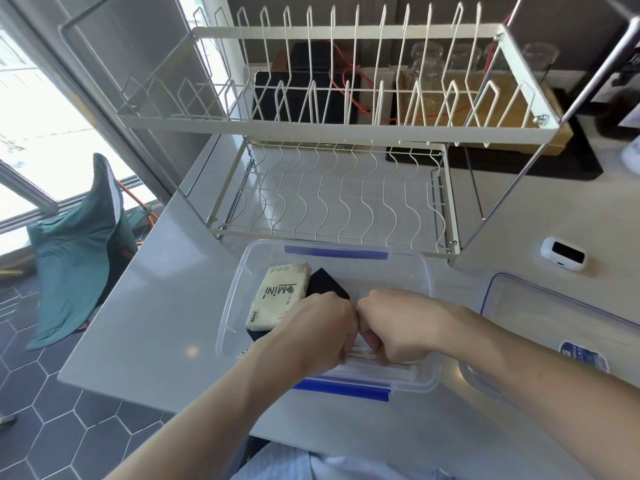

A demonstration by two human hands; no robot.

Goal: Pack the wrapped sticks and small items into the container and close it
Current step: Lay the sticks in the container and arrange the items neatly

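A clear plastic container [420,271] with blue clips stands open on the white counter. Inside at its left lies a cream tissue pack [278,296] on top of a flat black item [325,284]. Both my hands are inside the container, side by side near its front wall. My left hand [317,332] and my right hand [398,323] have their fingers curled round a bundle of clear-wrapped wooden sticks [363,356], held low in the container. Most of the bundle is hidden under my fingers.
The container's clear lid [554,317] with a blue label lies to the right. A white two-tier wire dish rack [332,188] stands right behind the container. A small white device [562,252] lies at the right. The counter's edge drops to a tiled floor on the left.
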